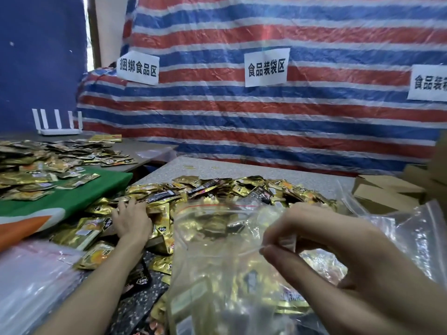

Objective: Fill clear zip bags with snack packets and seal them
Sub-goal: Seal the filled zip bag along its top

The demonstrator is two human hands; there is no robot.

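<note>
A clear zip bag [217,267] with a red-lined mouth stands open in front of me, with gold snack packets showing through it. My right hand [321,240] pinches the bag's rim at its near right side. A heap of gold and black snack packets [242,187] covers the speckled table [266,168]. My left hand [131,220] reaches into the left part of the heap, fingers curled over packets; whether it holds any is hidden.
A stack of empty clear bags [31,281] lies at the near left, more bags [416,228] at the right. Cardboard boxes [384,192] stand at the far right. A green cloth [72,199] with more packets and a white router [58,124] are on the left table.
</note>
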